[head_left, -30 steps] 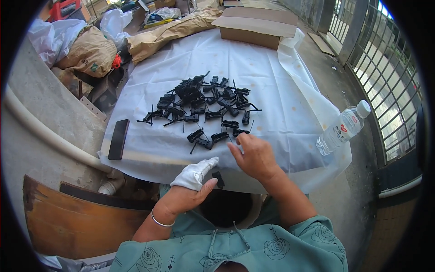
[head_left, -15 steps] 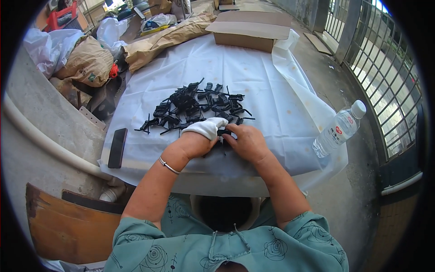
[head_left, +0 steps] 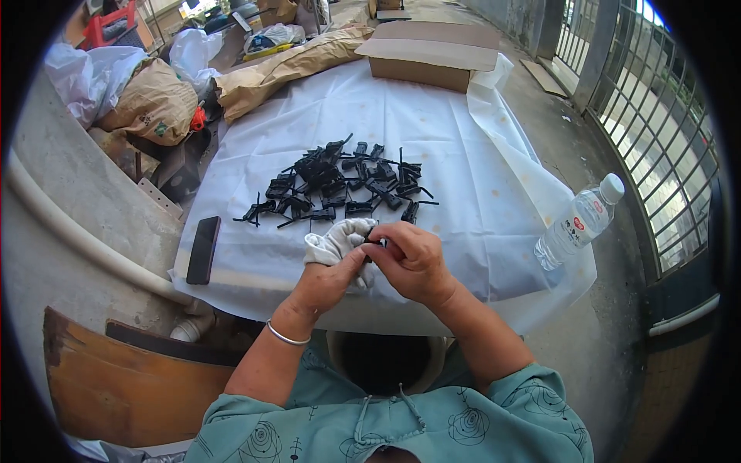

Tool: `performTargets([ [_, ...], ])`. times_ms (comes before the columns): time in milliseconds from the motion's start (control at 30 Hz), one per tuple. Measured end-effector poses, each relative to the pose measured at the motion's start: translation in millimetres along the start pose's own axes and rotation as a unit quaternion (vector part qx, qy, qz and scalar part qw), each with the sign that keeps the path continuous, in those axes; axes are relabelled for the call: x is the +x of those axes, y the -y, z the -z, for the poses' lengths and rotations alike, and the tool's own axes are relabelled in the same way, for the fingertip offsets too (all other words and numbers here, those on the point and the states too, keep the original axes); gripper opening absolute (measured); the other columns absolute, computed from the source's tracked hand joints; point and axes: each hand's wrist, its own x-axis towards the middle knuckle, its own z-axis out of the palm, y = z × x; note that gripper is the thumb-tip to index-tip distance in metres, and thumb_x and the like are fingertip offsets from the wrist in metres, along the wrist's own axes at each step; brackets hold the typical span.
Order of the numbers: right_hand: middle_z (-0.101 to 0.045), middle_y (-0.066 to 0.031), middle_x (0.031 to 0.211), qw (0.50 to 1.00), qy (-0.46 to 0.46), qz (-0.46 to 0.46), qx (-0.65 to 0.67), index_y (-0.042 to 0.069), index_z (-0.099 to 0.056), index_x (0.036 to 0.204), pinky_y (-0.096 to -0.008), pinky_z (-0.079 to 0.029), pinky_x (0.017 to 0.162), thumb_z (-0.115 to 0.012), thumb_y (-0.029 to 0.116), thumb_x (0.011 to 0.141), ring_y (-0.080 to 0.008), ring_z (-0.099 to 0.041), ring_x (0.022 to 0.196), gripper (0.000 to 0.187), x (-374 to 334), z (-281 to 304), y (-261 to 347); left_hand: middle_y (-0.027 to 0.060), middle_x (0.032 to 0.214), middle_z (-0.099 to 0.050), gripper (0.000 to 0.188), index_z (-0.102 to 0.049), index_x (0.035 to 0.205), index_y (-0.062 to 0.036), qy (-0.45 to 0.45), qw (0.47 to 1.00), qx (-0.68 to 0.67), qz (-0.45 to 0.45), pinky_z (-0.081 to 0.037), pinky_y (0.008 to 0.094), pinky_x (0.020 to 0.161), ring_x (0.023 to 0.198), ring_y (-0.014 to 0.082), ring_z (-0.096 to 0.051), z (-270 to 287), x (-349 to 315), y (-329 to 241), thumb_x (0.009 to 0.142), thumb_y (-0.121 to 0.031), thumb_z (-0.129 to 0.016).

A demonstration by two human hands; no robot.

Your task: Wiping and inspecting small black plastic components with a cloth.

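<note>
The black part [head_left: 374, 241] is mostly hidden over the creased sheet [head_left: 478, 231], pinched by the right hand [head_left: 414, 264]; how the left hand [head_left: 333, 270] grips, I cannot tell; its fabric glove [head_left: 332, 245] is bunched, thumb bare; angular clips [head_left: 318, 171] overlap beyond.

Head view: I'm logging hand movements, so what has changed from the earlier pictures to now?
The left hand and right hand, apart a second ago, now hold a small black part between them; in the last half-second they drew slightly back from the black pile. The loose black piece once below the left hand no longer shows. Phone, bottle and cardboard box stayed put.
</note>
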Motion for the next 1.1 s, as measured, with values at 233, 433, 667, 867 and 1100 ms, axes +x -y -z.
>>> performTargets([
  [233,-0.04,-0.0005,0.056,0.958,0.048,-0.26,0.108,0.002,-0.05,0.07,-0.0247,-0.033,0.046,-0.061,0.014,0.084,-0.0083,-0.034,0.051,0.021,1.5,7.2,5.9,0.0027,0.088,-0.054,0.023,-0.048,0.107,-0.0007,-0.016,0.989,0.141,-0.05,-0.043,0.0186,0.054,0.064,0.0041,-0.049,-7.3,-12.1,1.5,0.084,0.0,-0.05],
  [433,-0.045,-0.0071,0.057,0.954,0.154,-0.244,0.087,0.0,-0.051,0.072,-0.0301,-0.037,0.05,-0.052,0.018,0.089,-0.0137,-0.04,0.052,0.025,-7.2,14.3,1.3,0.006,0.089,-0.056,0.027,-0.049,0.109,0.0026,-0.086,0.982,0.167,-0.036,-0.046,0.0219,0.059,0.066,0.0079,-0.052,-20.3,-13.5,1.9,0.082,-0.001,-0.054],
  [667,-0.046,-0.0128,0.055,0.932,0.077,-0.315,0.163,-0.001,-0.05,0.068,-0.0331,-0.037,0.048,-0.048,0.016,0.088,-0.0186,-0.038,0.048,0.026,-25.3,-4.2,-1.1,0.0176,0.092,-0.06,0.028,-0.054,0.105,0.0051,-0.13,0.882,0.399,-0.215,-0.048,0.0317,0.074,0.082,0.0262,-0.06,-23.6,-10.3,17.6,0.078,-0.002,-0.056],
  [867,-0.048,0.001,0.06,0.915,0.109,-0.365,0.136,0.0,-0.053,0.072,-0.0248,-0.038,0.053,-0.047,0.016,0.091,-0.0063,-0.039,0.058,0.026,-27.3,-6.9,0.1,0.021,0.093,-0.059,0.028,-0.055,0.103,0.0055,-0.123,0.817,0.491,-0.276,-0.047,0.0348,0.076,0.085,0.0339,-0.058,-19.1,-11.9,25.6,0.075,-0.002,-0.055],
  [1100,-0.049,-0.0035,0.058,0.939,0.138,-0.282,0.141,0.001,-0.057,0.075,-0.0273,-0.038,0.051,-0.052,0.017,0.088,-0.0097,-0.041,0.053,0.021,-15.0,20.1,0.7,0.0062,0.088,-0.056,0.032,-0.045,0.113,0.0005,-0.102,0.957,0.24,-0.126,-0.046,0.0265,0.068,0.073,0.0152,-0.054,-12.3,-10.4,15.4,0.083,-0.005,-0.054],
])
